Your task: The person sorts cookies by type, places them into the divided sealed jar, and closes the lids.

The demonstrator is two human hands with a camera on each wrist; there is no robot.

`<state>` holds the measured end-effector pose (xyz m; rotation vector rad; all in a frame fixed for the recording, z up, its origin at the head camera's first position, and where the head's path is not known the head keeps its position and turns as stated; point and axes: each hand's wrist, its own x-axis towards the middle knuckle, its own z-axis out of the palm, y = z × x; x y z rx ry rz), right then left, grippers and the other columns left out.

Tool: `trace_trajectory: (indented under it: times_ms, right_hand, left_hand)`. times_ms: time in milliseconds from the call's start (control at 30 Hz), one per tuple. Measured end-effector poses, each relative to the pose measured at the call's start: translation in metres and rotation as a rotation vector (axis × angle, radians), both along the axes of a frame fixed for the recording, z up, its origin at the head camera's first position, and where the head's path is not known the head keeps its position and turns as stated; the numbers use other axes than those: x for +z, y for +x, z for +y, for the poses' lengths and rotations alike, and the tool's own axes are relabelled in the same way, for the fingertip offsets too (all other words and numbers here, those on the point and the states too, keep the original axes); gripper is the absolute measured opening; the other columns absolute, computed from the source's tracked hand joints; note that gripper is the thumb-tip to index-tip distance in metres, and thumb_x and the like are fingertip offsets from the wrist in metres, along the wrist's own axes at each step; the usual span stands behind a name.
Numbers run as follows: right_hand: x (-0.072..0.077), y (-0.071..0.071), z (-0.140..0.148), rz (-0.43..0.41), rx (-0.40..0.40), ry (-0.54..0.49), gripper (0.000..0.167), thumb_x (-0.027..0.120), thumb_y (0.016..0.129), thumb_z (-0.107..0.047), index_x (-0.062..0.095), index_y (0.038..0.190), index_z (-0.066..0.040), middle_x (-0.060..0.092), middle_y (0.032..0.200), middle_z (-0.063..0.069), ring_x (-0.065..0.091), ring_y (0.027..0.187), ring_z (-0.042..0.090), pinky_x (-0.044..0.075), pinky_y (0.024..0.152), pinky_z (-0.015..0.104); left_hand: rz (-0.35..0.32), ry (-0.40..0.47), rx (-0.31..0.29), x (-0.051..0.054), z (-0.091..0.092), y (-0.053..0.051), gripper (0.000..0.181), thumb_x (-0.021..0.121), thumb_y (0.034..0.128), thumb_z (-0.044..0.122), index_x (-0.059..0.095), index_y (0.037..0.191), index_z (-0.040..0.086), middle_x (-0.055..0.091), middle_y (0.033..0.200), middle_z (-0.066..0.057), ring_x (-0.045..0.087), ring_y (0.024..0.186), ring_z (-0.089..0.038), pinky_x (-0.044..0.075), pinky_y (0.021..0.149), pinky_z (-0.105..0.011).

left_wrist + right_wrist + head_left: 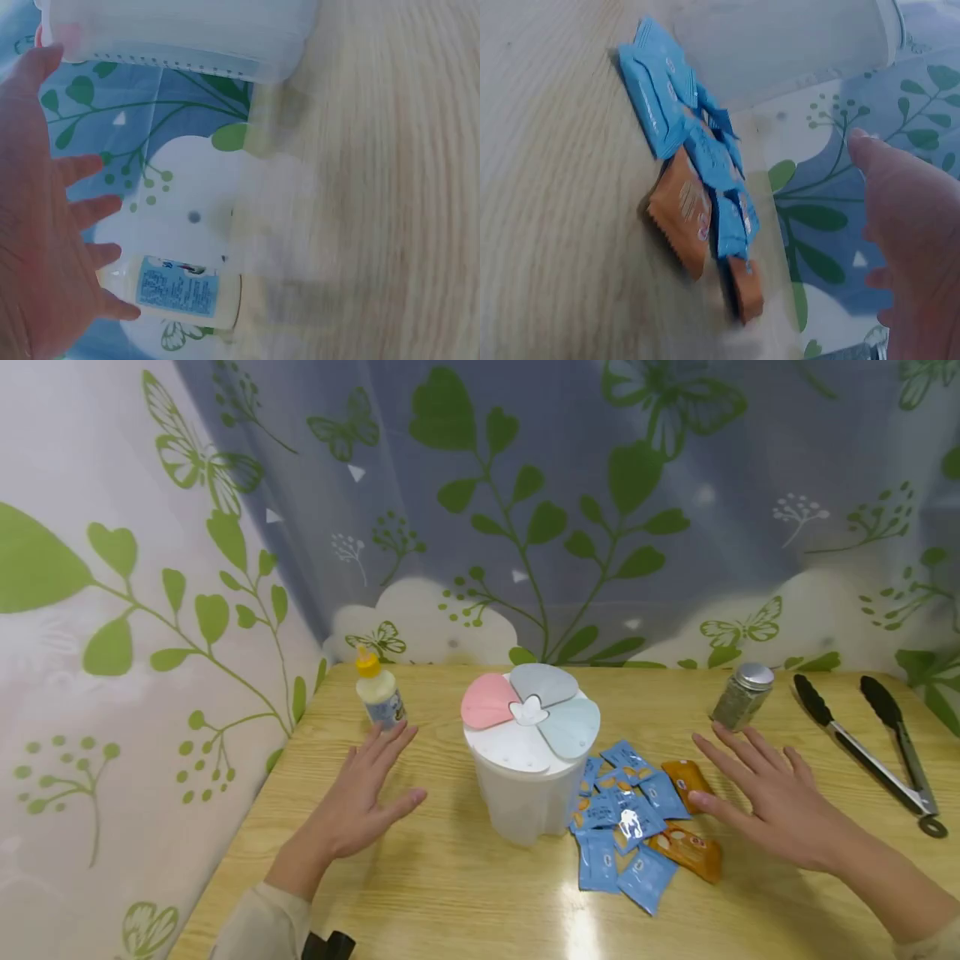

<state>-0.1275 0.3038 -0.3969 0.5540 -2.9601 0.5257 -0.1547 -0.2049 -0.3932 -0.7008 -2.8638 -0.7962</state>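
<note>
My left hand (362, 802) is held with fingers spread, to the left of a translucent white container (525, 802). The container's lid has petal-shaped flaps (491, 702) in pink, grey, pale blue and white. Just beyond the left fingertips stands a squeeze bottle (385, 697) with a yellow cap and blue label. On the other side, my right hand (780, 802) is also spread and holds nothing. Nearest to it are two orange-brown packets (686, 852) and a heap of small blue packets (630, 814) against the container. A glass jar (741, 697) with a silver lid is beyond its fingertips.
Black-and-silver tongs (873, 760) lie spread at the far right of the wooden table (442, 893). A curtain (555, 568) printed with leaves and butterflies hangs behind the table's back edge, and a similar patterned sheet (135, 710) covers the left side.
</note>
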Motion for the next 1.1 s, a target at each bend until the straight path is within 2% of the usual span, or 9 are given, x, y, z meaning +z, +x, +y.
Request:
trace_trajectory:
  times_ms: [200, 400, 533, 767, 867, 1000, 1100]
  right_hand:
    - [0.014, -0.003, -0.012, 0.046, 0.06, -0.028, 0.076, 0.064, 0.095, -0.041, 0.024, 0.159, -0.027, 0.025, 0.164, 0.014, 0.022, 0.146, 0.052, 0.018, 0.101, 0.08]
    - [0.024, -0.004, -0.027, -0.008, 0.103, -0.128, 0.077, 0.065, 0.096, -0.037, 0.023, 0.159, -0.029, 0.027, 0.163, 0.016, 0.028, 0.142, 0.053, 0.026, 0.1, 0.078]
    - [0.026, -0.003, -0.037, -0.046, 0.109, -0.157, 0.077, 0.065, 0.096, -0.038, 0.021, 0.159, -0.032, 0.027, 0.163, 0.015, 0.029, 0.143, 0.05, 0.031, 0.1, 0.076]
    - [0.035, -0.001, -0.052, -0.034, 0.138, -0.221, 0.078, 0.067, 0.095, -0.033, 0.021, 0.159, -0.033, 0.032, 0.162, 0.009, 0.035, 0.143, 0.045, 0.036, 0.101, 0.073]
    - [0.042, -0.001, -0.064, -0.01, 0.17, -0.274, 0.077, 0.067, 0.096, -0.028, 0.023, 0.159, -0.031, 0.037, 0.159, 0.007, 0.043, 0.14, 0.036, 0.046, 0.102, 0.06]
    - [0.049, -0.001, -0.083, 0.01, 0.232, -0.356, 0.079, 0.067, 0.096, -0.02, 0.021, 0.159, -0.027, 0.042, 0.157, 0.007, 0.054, 0.131, 0.027, 0.057, 0.091, 0.04]
    - [0.052, -0.004, -0.097, -0.001, 0.262, -0.395, 0.083, 0.067, 0.096, -0.02, 0.015, 0.16, -0.029, 0.042, 0.156, 0.008, 0.056, 0.128, 0.028, 0.058, 0.088, 0.037]
  left_hand:
    - [-0.027, 0.179, -0.086, 0.006, 0.005, -0.007, 0.076, 0.059, 0.098, 0.036, 0.017, 0.16, 0.025, 0.019, 0.167, -0.007, 0.011, 0.154, -0.04, 0.017, 0.117, -0.069]
    - [-0.023, 0.32, -0.169, 0.006, 0.016, -0.017, 0.079, 0.061, 0.0966, 0.032, 0.016, 0.161, 0.026, 0.015, 0.168, -0.003, 0.016, 0.154, -0.032, 0.02, 0.119, -0.066]
    - [-0.042, 0.382, -0.216, 0.006, 0.022, -0.023, 0.078, 0.06, 0.0976, 0.037, 0.015, 0.161, 0.023, 0.016, 0.168, -0.005, 0.016, 0.154, -0.034, 0.021, 0.118, -0.067]
    - [-0.113, 0.54, -0.316, 0.013, 0.037, -0.028, 0.082, 0.055, 0.0977, 0.052, 0.014, 0.161, 0.021, 0.014, 0.168, -0.003, 0.022, 0.152, -0.038, 0.036, 0.111, -0.065]
    - [-0.118, 0.602, -0.351, 0.017, 0.045, -0.03, 0.085, 0.054, 0.096, 0.058, 0.012, 0.161, 0.021, 0.012, 0.168, -0.002, 0.025, 0.151, -0.039, 0.038, 0.109, -0.064]
    - [-0.132, 0.666, -0.394, 0.02, 0.055, -0.034, 0.092, 0.055, 0.093, 0.063, 0.011, 0.161, 0.019, 0.011, 0.169, -0.005, 0.025, 0.15, -0.041, 0.037, 0.11, -0.065]
    - [-0.149, 0.687, -0.421, 0.02, 0.061, -0.036, 0.095, 0.056, 0.0914, 0.065, 0.011, 0.161, 0.019, 0.01, 0.169, -0.007, 0.025, 0.151, -0.041, 0.035, 0.112, -0.065]
